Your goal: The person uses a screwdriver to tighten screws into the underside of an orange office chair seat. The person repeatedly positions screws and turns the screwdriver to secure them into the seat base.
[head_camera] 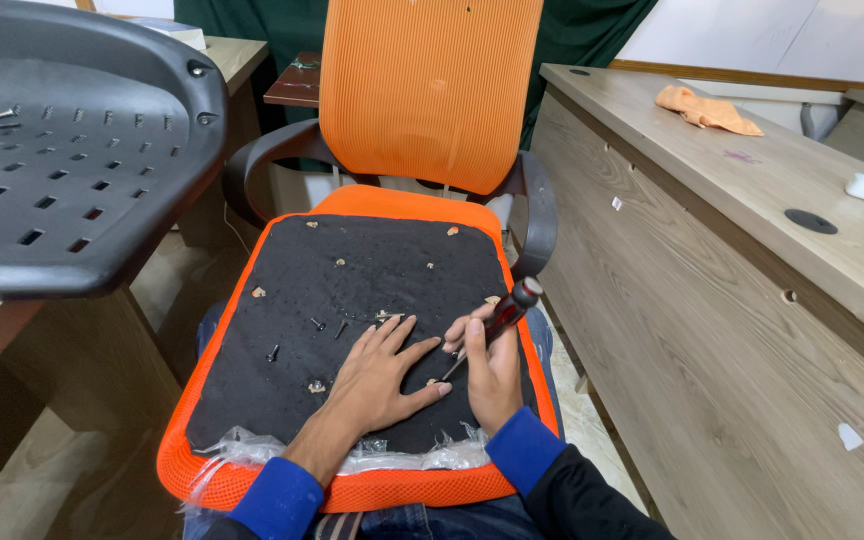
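Gripping a red-handled screwdriver tip-down on the black underside of the orange seat cushion, the right hand could slip and stab the left hand, pressed flat and unclenched just beside it.

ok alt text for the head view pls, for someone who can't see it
A person's left hand lies flat on the black fabric underside of an orange mesh seat cushion on their lap, while the right hand holds a red-and-black-handled screwdriver tip-down against it. Loose dark screws lie on the fabric; an orange mesh chair back stands behind.
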